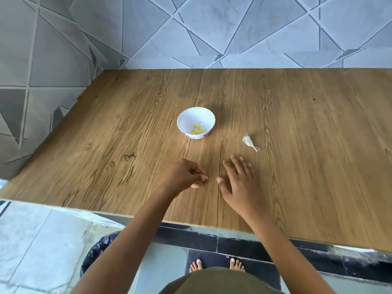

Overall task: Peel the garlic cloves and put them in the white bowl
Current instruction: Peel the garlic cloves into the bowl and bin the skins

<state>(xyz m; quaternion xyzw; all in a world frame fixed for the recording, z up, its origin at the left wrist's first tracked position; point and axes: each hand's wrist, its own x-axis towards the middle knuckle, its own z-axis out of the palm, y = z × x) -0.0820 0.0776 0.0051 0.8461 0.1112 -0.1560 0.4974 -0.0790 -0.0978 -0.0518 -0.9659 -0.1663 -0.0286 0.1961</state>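
A white bowl (pixel 196 122) stands on the wooden worktop (pixel 297 145), about midway between its far and near edges and toward the left of centre. Pale yellow peeled garlic cloves (pixel 198 130) lie in the bottom of the bowl. To the right of the bowl, apart from it, a dry garlic stem with root and papery skin (pixel 250 142) lies on the bare wood.

Nearer the front edge, the left hand (pixel 186 175) has its grip curled shut, fingertips pinched against the thumb; whether anything is between them cannot be told. Just beside it, the right hand (pixel 239 183) is spread flat and open, palm down over the worktop, holding nothing. Both hands are slightly blurred. Below the front edge, bare feet (pixel 216 265) stand on the tiled floor (pixel 42 240), and a dark bag-lined bin (pixel 95 253) sits to the left.
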